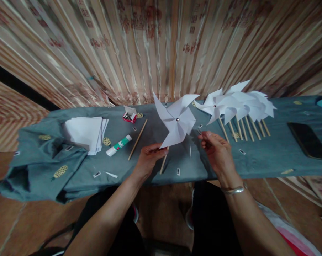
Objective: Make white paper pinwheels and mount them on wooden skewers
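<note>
My left hand (152, 156) is closed around the wooden stick of a white paper pinwheel (174, 129), just under its blades. A shiny round pin sits at the pinwheel's centre, and the stick's lower end shows below my fingers. To the right of the pinwheel, apart from it, my right hand (215, 147) is raised with thumb and fingers pinched together. Something small and thin shows at those fingertips, too small to name. Left of my left hand lie a loose wooden stick (137, 139) and a glue stick (119, 145) with a white cap.
Several finished pinwheels (238, 106) lie overlapping at the back right. A black phone (309, 139) rests farther right. White paper sheets (84, 131) are stacked at the left, near an open red box of pins (130, 115). A paper scrap (111, 174) lies near the front edge of the cloth-covered table (214, 170).
</note>
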Available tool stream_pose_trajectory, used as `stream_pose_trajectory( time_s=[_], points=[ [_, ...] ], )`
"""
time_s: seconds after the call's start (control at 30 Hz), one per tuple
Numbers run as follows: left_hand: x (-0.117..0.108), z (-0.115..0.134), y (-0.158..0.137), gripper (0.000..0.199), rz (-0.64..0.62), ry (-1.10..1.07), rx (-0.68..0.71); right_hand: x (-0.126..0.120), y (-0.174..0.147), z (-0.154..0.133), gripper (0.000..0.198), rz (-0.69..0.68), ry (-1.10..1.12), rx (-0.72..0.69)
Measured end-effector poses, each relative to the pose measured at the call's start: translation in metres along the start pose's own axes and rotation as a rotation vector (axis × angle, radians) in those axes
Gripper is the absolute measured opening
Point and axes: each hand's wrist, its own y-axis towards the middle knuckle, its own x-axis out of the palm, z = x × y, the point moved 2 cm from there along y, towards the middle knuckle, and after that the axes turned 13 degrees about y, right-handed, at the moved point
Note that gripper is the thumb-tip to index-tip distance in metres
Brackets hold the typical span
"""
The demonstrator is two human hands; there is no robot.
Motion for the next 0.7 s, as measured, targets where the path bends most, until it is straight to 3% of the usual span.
stream_pose_trajectory(
  time_s=[0.2,0.37,0.53,0.7],
  points=[
    [0.005,-0.0032,-0.002,0.026,-0.059,0.033,-0.025,-0.0004,0.0115,-0.0042,0.036,-0.055,-0.053,-0.169],
    [0.0061,-0.0052,-0.0031,0.027,-0.068,0.061,-0.053,0.0015,0.0111,-0.0024,0.031,-0.142,-0.06,-0.14],
    [0.0048,-0.0044,-0.001,0.023,-0.006,0.071,-0.016,0.0013,0.008,-0.0001,0.027,-0.117,-0.073,-0.102],
    [0.0035,-0.0038,-0.0001,0.026,-0.02,0.072,-0.01,0.0047,0.0023,0.0008,0.03,-0.12,-0.094,-0.063]
  ],
)
